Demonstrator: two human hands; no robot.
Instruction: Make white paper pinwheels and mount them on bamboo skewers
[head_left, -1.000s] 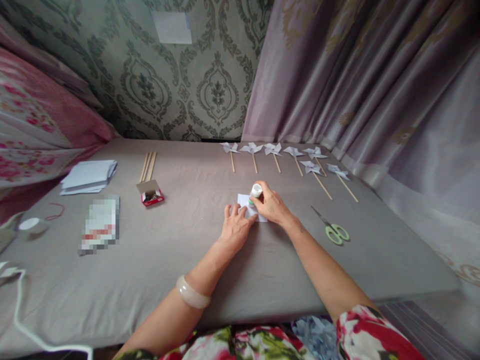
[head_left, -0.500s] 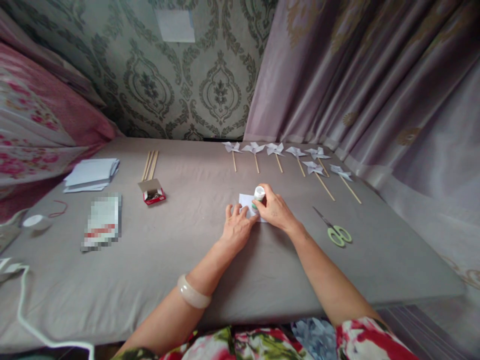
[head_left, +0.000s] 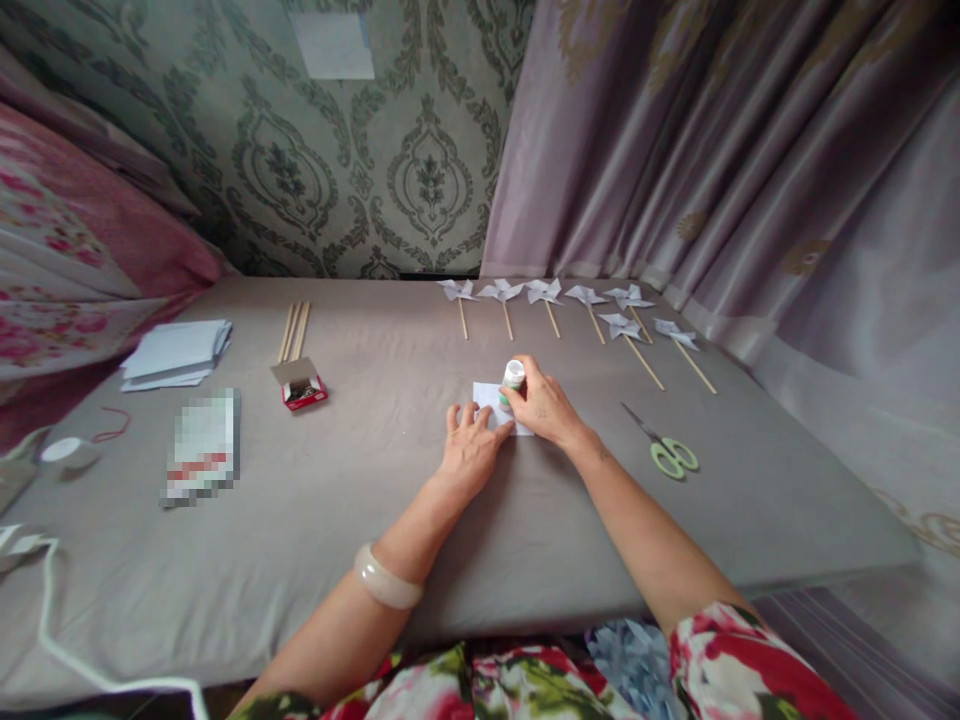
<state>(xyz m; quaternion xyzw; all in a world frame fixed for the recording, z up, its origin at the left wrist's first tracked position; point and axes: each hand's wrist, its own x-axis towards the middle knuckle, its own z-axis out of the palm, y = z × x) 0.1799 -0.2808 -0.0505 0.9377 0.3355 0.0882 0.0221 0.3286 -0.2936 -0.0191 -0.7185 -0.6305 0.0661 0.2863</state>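
Observation:
My right hand [head_left: 551, 405] is wrapped round a glue stick [head_left: 513, 378], a white tube with a green band, held upright over a small white paper square [head_left: 486, 394]. Whether its lower end touches the paper is hidden by my fingers. My left hand [head_left: 472, 445] lies with fingers spread on the near left part of the same paper, pressing it against the grey cloth. Both hands cover much of the square. To the right of my right hand lie scissors [head_left: 664, 450] with green handles, blades slightly apart.
Several paper pinwheels [head_left: 544, 291] on sticks lie at the back right. Bare sticks [head_left: 294, 332], an open red box [head_left: 304, 393] of small metal pieces, a paper stack [head_left: 177, 354] and a blurred packet [head_left: 202, 445] are on the left. A white cable [head_left: 52, 620] runs along the left front.
The glue stick in my right hand has shifted slightly up and left over the paper. My left hand stays on the square. The whole view has turned a little.

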